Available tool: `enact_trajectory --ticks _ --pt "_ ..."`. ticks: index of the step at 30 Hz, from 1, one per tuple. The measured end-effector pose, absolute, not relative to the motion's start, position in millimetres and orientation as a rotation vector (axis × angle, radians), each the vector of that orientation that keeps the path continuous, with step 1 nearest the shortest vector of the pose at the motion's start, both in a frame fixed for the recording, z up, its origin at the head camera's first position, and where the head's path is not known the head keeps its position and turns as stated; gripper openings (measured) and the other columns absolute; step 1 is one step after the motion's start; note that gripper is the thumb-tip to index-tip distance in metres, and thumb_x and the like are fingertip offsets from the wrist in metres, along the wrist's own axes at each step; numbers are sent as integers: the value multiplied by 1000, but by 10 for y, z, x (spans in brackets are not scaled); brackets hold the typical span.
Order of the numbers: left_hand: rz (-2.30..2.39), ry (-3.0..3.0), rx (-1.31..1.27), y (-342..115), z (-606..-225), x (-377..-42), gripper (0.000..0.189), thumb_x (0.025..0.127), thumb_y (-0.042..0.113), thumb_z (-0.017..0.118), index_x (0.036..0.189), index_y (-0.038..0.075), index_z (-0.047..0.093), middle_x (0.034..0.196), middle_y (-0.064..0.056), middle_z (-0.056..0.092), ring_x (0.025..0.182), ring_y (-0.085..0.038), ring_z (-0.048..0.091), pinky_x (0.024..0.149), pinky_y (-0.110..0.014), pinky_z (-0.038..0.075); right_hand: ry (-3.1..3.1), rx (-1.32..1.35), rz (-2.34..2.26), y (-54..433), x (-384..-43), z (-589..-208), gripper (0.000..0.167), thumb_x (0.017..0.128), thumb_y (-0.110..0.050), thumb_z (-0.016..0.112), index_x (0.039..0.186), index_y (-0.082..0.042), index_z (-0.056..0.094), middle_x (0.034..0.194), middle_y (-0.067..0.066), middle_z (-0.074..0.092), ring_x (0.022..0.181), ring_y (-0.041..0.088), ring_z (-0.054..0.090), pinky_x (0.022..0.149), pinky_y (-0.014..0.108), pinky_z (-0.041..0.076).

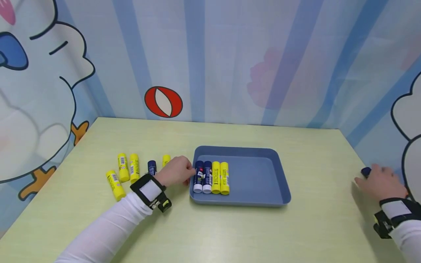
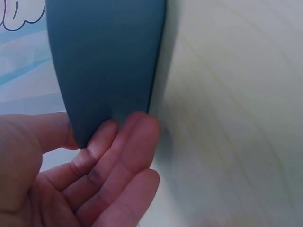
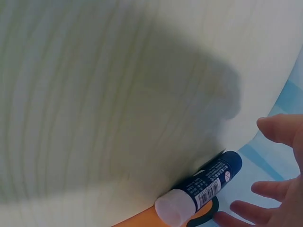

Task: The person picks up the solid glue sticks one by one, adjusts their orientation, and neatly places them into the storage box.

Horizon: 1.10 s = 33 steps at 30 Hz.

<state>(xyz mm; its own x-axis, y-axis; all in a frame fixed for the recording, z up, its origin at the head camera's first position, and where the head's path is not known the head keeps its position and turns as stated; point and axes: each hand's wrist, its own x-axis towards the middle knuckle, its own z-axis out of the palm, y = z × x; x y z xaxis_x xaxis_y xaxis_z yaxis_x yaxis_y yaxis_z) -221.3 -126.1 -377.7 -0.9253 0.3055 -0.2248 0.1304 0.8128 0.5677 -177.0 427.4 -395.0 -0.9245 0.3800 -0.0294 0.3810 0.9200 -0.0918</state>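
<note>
My left hand [image 1: 175, 171] pinches the left rim of a blue-grey tray [image 1: 254, 177]; in the left wrist view the thumb is at one side of the tray wall [image 2: 104, 61] and the fingers at the other. Two dark blue glue sticks [image 1: 207, 177] and two yellow glue sticks [image 1: 220, 178] lie side by side at the tray's left end. Far right, my right hand [image 1: 383, 182] hovers by another dark blue glue stick [image 3: 206, 184] at the table edge. Its thumb and fingers are spread, apart from that stick in the right wrist view.
Left of the tray, several yellow glue sticks [image 1: 123, 167] lie loose on the pale table [image 1: 230, 233]. A dark blue glue stick [image 1: 152, 167] and a yellow one [image 1: 166, 159] are partly hidden behind my left hand. A printed curtain [image 1: 227, 65] hangs behind the table.
</note>
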Motion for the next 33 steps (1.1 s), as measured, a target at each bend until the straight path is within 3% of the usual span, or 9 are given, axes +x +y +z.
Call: enact_trajectory --ticks 16,26,33 --pt "810 2706 314 -1260 -3810 -2218 33 95 17 60 63 7 63 58 -2 63 52 -16 55 47 -23 32 2958 678 -126 4312 -1779 -4054 69 92 -27 57 121 25 22 117 48 29 111 63 34 90 69 34" --pt "823 2698 313 -1267 -3812 -2220 33 95 17 60 64 7 63 59 -2 63 52 -16 55 48 -23 33 3105 590 -159 4294 -1765 -4049 34 88 0 53 104 23 34 97 46 41 82 59 53 64 60 46" --pt "833 2692 306 -1264 -3812 -2215 32 95 18 60 65 7 63 59 -2 63 54 -17 57 49 -24 34 3070 607 -211 4311 -1796 -4026 31 86 1 58 93 22 36 83 40 48 76 54 56 58 53 48"
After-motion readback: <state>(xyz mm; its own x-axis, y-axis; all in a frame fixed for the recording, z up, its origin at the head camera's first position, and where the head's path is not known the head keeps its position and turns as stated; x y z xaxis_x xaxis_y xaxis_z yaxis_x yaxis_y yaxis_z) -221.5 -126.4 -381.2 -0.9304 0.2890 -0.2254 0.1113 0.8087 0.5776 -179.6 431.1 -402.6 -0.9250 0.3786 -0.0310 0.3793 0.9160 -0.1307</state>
